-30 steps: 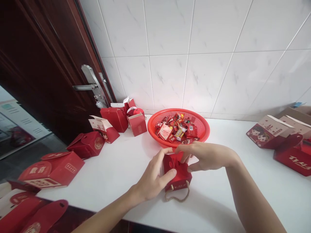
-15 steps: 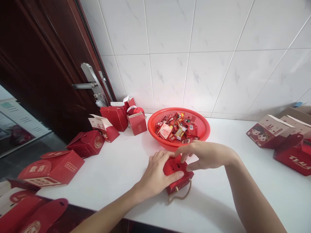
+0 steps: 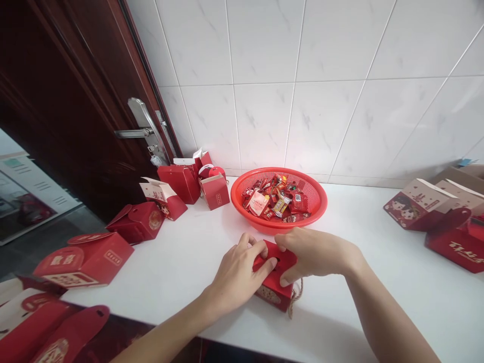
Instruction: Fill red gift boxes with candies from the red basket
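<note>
A small red box (image 3: 275,297) with a gold print on its front and a twisted rope handle (image 3: 296,298) at its right side rests on the white table. My left hand (image 3: 242,267) grips its left top edge, with the thumb over a dark slot in the top. My right hand (image 3: 310,254) is curled around the right top edge, thumb low and fingers at the back. Just behind the box stands a red perforated basket (image 3: 239,212) of wrapped sweets (image 3: 280,205).
Several red gift boxes (image 3: 93,257) line the table's left side. More boxes (image 3: 416,204) stand at the right, by a cardboard carton (image 3: 457,176). A tiled wall (image 3: 264,116) is behind; a dark red door (image 3: 75,91) is at the left.
The red box has turned so its printed front faces me and its rope has swung to the right. My left thumb has bent inward over the top, and my right hand now holds the right edge.
</note>
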A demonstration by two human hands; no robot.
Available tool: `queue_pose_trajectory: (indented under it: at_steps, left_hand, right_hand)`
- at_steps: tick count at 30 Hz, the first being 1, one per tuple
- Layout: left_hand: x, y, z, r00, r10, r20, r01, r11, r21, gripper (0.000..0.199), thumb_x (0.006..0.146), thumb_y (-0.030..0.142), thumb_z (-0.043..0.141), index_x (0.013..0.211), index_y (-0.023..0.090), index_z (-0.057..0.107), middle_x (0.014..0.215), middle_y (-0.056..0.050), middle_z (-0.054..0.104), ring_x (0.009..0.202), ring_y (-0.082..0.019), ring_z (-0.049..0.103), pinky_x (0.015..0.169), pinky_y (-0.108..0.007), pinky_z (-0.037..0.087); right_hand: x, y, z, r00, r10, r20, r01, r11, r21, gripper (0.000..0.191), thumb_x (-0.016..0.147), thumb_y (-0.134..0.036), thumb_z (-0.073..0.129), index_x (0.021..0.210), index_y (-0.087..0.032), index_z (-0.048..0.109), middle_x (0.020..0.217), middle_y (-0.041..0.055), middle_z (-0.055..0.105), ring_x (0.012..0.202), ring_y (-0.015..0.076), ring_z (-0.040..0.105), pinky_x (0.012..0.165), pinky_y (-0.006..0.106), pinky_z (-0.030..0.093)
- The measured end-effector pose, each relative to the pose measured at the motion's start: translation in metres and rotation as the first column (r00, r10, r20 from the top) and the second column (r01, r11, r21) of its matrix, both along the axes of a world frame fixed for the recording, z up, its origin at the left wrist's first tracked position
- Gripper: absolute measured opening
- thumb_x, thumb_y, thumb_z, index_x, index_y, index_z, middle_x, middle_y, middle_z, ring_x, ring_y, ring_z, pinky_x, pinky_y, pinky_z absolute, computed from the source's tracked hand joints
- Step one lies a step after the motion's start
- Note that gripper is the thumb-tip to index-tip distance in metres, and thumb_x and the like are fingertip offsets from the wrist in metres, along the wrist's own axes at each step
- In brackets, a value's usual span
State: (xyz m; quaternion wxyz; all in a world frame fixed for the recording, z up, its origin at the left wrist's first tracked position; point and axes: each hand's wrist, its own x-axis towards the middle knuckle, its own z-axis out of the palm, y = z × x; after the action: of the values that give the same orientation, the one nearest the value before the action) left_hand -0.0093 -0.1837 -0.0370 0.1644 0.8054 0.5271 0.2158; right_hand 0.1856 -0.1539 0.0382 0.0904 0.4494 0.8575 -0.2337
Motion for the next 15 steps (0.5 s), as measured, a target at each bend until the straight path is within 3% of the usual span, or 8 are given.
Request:
queue_pose_trajectory:
  at_steps: [3, 9, 12, 15]
  left_hand:
    - [0.001, -0.001, 0.0, 0.999, 0.04, -0.027, -0.04, 0.999, -0.007, 0.021, 0.094, 0.044, 0.055, 0.093, 0.023, 0.061, 0.096, -0.003, 0.057, 0.067, -0.018, 0.063, 0.063, -0.033, 0.051]
    - [-0.001, 0.001, 0.005, 1.0, -0.006, 0.01, 0.007, 0.999, -0.051, 0.04, 0.093, 0.045, 0.057, 0.129, 0.03, 0.057, 0.115, -0.006, 0.06, 0.081, -0.022, 0.069, 0.071, -0.035, 0.053]
    - [0.0, 0.001, 0.007, 1.0, -0.004, 0.026, 0.006, 0.995, -0.101, 0.034, 0.094, 0.045, 0.054, 0.123, 0.03, 0.061, 0.115, -0.005, 0.063, 0.094, -0.024, 0.069, 0.08, -0.037, 0.053]
    - [0.005, -0.002, 0.008, 0.999, 0.05, -0.012, -0.051, 0.992, -0.111, 0.032, 0.095, 0.043, 0.049, 0.119, 0.025, 0.059, 0.114, -0.008, 0.064, 0.1, -0.027, 0.068, 0.082, -0.039, 0.052]
  right_hand:
    - [-0.005, -0.004, -0.002, 1.0, -0.003, -0.004, 0.003, 1.0, 0.015, 0.037, 0.073, -0.048, 0.077, 0.081, -0.021, 0.054, 0.072, 0.0, 0.056, 0.067, 0.0194, 0.057, 0.047, 0.028, 0.031]
    - [-0.005, -0.011, -0.003, 1.0, 0.009, 0.004, -0.01, 1.0, 0.028, 0.037, 0.076, -0.048, 0.075, 0.093, -0.019, 0.057, 0.077, 0.0021, 0.061, 0.071, 0.023, 0.061, 0.052, 0.029, 0.036]
    - [0.003, -0.017, -0.009, 0.998, -0.001, -0.058, 0.003, 0.999, 0.044, 0.048, 0.077, -0.049, 0.076, 0.109, -0.018, 0.059, 0.097, 0.0082, 0.068, 0.086, 0.0284, 0.066, 0.063, 0.032, 0.046]
    - [0.014, -0.025, -0.021, 0.986, -0.008, -0.169, 0.022, 0.997, 0.08, 0.083, 0.073, -0.05, 0.082, 0.141, -0.017, 0.048, 0.131, 0.0182, 0.063, 0.114, 0.0367, 0.063, 0.086, 0.041, 0.051]
